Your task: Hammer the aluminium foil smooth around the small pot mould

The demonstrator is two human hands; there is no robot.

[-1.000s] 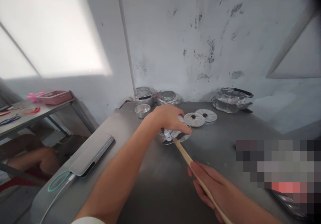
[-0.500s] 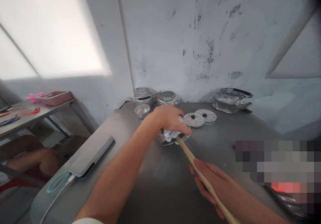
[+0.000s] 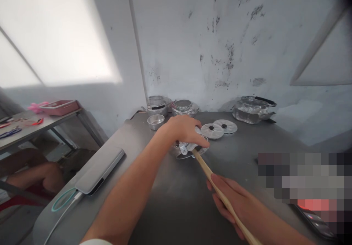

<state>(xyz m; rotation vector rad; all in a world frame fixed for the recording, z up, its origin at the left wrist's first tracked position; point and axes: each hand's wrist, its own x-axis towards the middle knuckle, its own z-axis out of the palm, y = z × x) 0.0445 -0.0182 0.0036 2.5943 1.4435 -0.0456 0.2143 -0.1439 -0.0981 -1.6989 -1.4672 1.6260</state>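
My left hand rests on top of a small shiny metal pot in the middle of the grey metal table, fingers curled over it and holding it. My right hand grips a long wooden stick whose far tip touches the pot's near side, just under my left fingers. Two round metal lids with black knobs lie flat just beyond the pot.
Small metal pots and a little bowl stand at the back by the stained wall. A glass-lidded pan sits back right. A grey device with a cable lies at the left edge. A second table stands left, a phone near right.
The stick and my right hand shifted slightly right and down, then eased back a little. My left hand stays on the pot.
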